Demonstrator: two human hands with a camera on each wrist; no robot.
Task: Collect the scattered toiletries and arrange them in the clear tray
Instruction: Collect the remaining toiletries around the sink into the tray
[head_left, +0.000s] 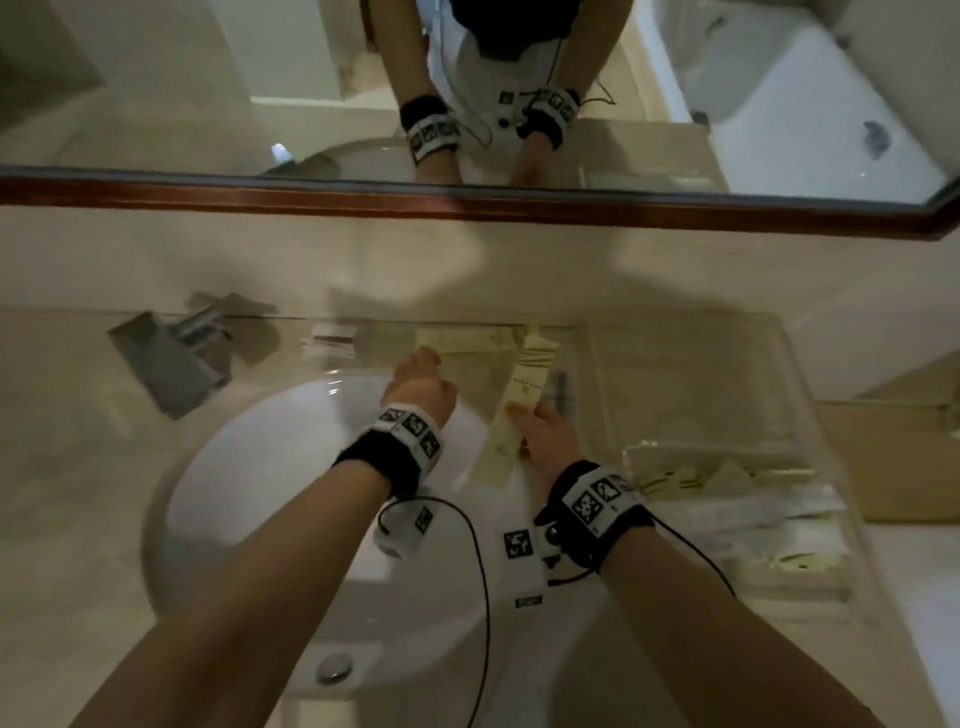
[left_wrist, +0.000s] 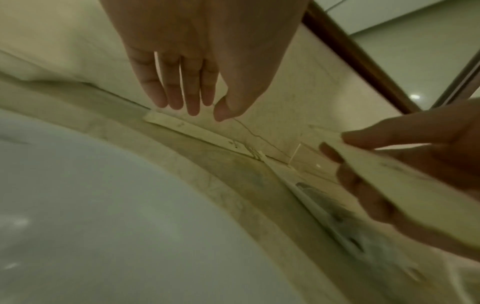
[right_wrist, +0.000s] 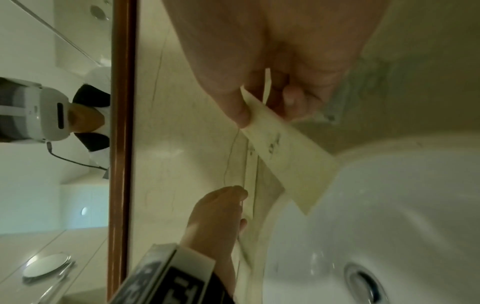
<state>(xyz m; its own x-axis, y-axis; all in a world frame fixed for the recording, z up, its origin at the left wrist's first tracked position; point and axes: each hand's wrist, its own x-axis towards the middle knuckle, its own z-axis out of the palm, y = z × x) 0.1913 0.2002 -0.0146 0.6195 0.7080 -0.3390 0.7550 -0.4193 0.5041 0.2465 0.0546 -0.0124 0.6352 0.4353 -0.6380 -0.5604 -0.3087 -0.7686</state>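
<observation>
Cream packet (head_left: 511, 415) pinched in right grip (head_left: 545, 436); left-wrist view shows left grip (left_wrist: 192, 82) released.

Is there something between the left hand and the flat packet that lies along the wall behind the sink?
Nothing visible. The left hand hangs open just above the packet, fingertips near its far end, with only air between. The right hand holds another packet off to the side.

A bathroom: a white basin (head_left: 249, 467) with a chrome drain plug (head_left: 334, 667) sits in a marble desk (head_left: 67, 467); at 12 o'clock a wood-framed mirror (head_left: 156, 104) reflects a bathtub (head_left: 810, 104), and a chrome tap (head_left: 171, 353) stands at 10 o'clock.
</observation>
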